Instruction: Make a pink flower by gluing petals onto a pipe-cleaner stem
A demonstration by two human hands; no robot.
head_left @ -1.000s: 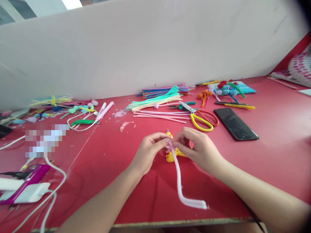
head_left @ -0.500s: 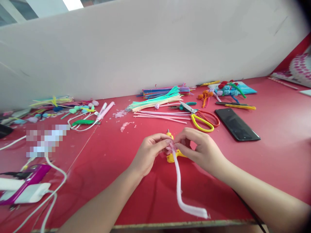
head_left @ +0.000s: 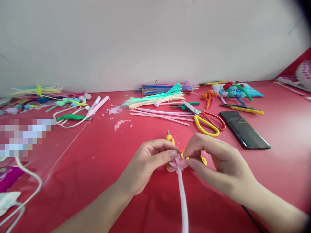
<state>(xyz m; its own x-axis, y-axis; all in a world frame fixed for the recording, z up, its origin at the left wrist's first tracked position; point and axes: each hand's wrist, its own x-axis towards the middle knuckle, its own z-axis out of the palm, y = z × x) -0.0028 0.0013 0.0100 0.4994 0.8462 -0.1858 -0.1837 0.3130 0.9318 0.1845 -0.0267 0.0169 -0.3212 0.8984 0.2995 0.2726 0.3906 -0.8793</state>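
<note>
A pale pink pipe-cleaner flower (head_left: 178,164) is held between my hands, its long pale stem (head_left: 183,200) hanging toward me and running out of the bottom of the picture. My left hand (head_left: 149,163) pinches the petals at the flower's left side between thumb and fingers. On the other side, the thumb and forefinger of my right hand (head_left: 218,166) close on the petal edge. Behind the flower lies a yellow glue gun (head_left: 169,138), metal tip pointing away, largely covered by my hands and the petals.
Scissors (head_left: 206,126) with yellow and red handles and a black phone (head_left: 244,129) lie on the right. Pipe-cleaner bundles (head_left: 157,97) sit by the grey wall (head_left: 155,42). A pink hot tool (head_left: 98,106) with a white cord, fluff scraps (head_left: 115,110) and finished flowers (head_left: 232,89) surround the work.
Both hands have come nearer with the flower, and its petals show more spread out. The stem has swung straighter, its bent end now out of view. The camera view has shifted.
</note>
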